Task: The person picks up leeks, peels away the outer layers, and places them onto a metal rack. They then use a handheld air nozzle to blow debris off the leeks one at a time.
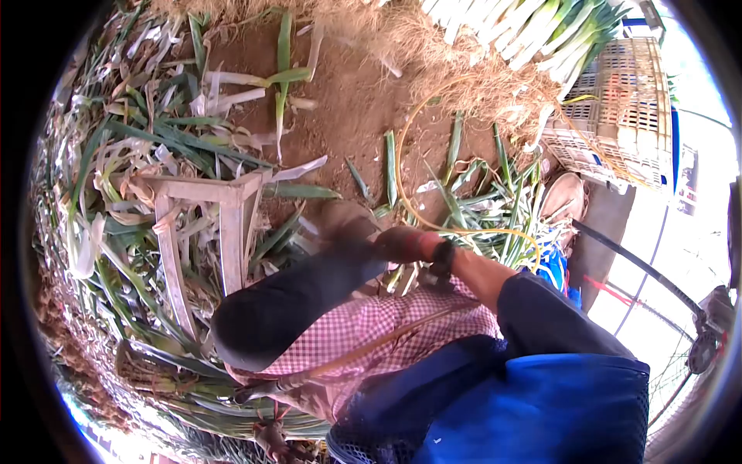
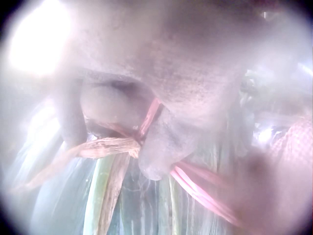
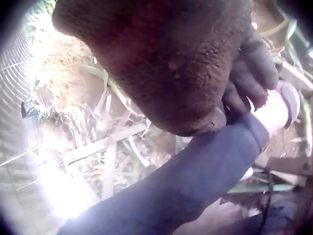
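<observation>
In a dirty glove, my left hand [image 2: 161,78] bends its fingers over a bundle of long green leaves [image 2: 142,196]. Its thumb and fingers pinch a pink tie strip [image 2: 200,193] that runs off to the lower right, with a dry tan leaf [image 2: 110,147] beside it. The head view catches this hand low down, by the leek-like bundle [image 1: 209,410]. My right hand [image 1: 402,243], in a soil-caked brown glove, is above the dark trouser leg [image 3: 181,176], near the bare ankle [image 3: 274,110]. Its fingers curve loosely, and nothing shows in them.
A wooden stool frame [image 1: 201,189] stands among loose leaves and peelings. Leeks with roots [image 1: 533,39] lie at the top right, near a plastic crate [image 1: 626,108]. A yellow hose or cord [image 1: 399,162] loops over the soil. Part of a bicycle or cart [image 1: 699,332] is at the right.
</observation>
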`<state>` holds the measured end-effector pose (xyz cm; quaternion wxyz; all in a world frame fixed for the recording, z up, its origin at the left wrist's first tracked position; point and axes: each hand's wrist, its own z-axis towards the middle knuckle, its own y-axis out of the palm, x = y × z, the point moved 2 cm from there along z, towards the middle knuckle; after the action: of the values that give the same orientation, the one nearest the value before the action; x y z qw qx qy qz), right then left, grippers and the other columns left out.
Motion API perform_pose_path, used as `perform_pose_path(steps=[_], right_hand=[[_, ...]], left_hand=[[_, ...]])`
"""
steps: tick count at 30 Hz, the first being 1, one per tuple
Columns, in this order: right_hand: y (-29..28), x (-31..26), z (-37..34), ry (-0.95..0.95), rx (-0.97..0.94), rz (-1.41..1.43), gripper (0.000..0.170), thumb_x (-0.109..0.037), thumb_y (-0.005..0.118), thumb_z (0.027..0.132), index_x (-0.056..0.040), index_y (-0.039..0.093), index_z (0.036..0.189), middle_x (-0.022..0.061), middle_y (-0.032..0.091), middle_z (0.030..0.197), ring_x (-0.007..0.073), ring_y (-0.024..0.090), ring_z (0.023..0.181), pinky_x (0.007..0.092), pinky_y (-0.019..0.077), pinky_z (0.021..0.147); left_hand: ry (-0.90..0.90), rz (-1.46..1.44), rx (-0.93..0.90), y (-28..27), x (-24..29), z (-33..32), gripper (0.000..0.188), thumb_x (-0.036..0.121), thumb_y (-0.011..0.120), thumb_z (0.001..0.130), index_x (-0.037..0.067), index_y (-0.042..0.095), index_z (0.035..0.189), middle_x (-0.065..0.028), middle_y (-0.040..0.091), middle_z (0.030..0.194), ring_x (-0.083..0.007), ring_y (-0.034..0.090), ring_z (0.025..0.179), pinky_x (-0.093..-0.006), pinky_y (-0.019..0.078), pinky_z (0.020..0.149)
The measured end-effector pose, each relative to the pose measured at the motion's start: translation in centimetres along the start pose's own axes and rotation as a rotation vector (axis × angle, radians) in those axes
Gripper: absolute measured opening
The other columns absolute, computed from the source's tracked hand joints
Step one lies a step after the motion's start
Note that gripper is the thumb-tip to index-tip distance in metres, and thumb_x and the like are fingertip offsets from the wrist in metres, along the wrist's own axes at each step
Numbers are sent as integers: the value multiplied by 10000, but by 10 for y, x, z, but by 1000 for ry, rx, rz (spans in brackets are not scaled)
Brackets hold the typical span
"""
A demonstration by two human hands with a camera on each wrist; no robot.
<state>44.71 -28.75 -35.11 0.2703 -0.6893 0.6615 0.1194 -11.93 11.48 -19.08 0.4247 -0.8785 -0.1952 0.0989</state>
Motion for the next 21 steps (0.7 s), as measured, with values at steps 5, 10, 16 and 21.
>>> perform_pose_path(steps=[5,10,16,21], right_hand=[[14,58,3,49,-104,-121,361,-307,604,1021,-91,784,1247,162,774,1267,335,730,1197,440,557,1061],[57,114,2,76,-191,-157,382,-348,579,1054,-45,782,1165,186,784,1180,344,741,1134,448,555,1039],[45,109,13,93,25,-55,421,-386,575,999,-35,753,1151,240,748,1176,405,712,1150,489,543,1018],[9,92,81,-157,244,-89,455,-422,647,996,-46,734,1237,247,761,1192,430,721,1148,502,568,981]], left_hand=[[0,-120,-50,-3,0,-1,362,-52,824,790,86,563,1000,-37,617,741,-142,509,485,-318,382,448],[-53,-24,-35,-5,4,-5,396,-36,779,837,84,567,1150,-71,664,838,-162,540,525,-343,423,484],[31,-363,-122,-3,-2,14,397,64,733,934,72,653,1323,-48,740,896,-175,693,705,-290,553,536],[98,-143,-12,-52,55,-12,304,97,738,944,73,703,1245,-36,734,876,-156,683,693,-288,547,538]])
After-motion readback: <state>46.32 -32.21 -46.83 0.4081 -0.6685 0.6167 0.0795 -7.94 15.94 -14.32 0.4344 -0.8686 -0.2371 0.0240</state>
